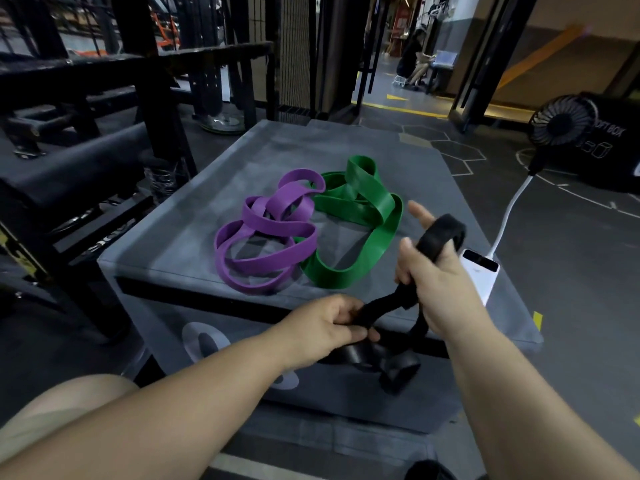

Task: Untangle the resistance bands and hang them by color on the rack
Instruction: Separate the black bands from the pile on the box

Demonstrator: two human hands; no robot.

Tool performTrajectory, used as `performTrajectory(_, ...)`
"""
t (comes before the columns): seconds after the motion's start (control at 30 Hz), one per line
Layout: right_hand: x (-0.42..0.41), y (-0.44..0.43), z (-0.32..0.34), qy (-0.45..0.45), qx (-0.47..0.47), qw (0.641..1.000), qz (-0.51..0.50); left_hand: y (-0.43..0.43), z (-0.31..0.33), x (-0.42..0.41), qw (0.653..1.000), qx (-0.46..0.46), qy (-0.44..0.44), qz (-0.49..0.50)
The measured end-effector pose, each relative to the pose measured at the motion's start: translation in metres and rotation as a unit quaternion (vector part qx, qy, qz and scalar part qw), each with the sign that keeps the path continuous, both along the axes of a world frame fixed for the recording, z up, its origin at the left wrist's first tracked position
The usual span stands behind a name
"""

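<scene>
A black resistance band (384, 308) runs between both my hands over the near edge of a grey padded box (166, 251). My left hand (325, 327) pinches a stretch of it, and loose black loops hang below that hand. My right hand (440, 275) grips the band higher up, with one loop wrapped over its fingers and the index finger pointing out. On the box top lie a purple band (266, 233) and a green band (360, 216), coiled in loops and touching each other near the middle.
A white power bank (483, 275) with a white cable lies on the box's right side. A black fan (562, 121) stands on the floor at the right. A black metal rack (152, 84) rises to the left. A person sits far back.
</scene>
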State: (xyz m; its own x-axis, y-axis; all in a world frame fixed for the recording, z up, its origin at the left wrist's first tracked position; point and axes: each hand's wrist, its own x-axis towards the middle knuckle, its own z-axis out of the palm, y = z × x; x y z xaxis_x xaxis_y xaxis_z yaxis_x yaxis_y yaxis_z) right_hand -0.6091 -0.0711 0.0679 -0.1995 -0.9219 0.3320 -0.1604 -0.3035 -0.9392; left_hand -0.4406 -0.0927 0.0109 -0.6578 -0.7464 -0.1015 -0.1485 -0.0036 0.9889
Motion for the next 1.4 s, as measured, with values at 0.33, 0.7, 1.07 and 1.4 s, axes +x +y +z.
performTrajectory(0.33, 0.029, 0.009, -0.015, 0.085, 0.043, 0.991, 0.089, 0.000, 0.016, 0.006, 0.991, 0.088, 0.089, 0.057)
performTrajectory(0.7, 0.021, 0.003, -0.024, 0.311, 0.095, 0.944, 0.055, -0.004, 0.019, 0.011, 0.998, 0.030, 0.032, 0.048)
performTrajectory(1.07, 0.010, 0.006, -0.013, 0.311, 0.176, 0.927, 0.117, -0.010, 0.021, 0.011, 0.995, 0.025, 0.045, 0.085)
performTrajectory(1.4, 0.009, 0.009, -0.009, 0.388, 0.180, 0.902, 0.063, -0.017, 0.013, 0.017, 0.988, -0.043, -0.142, 0.050)
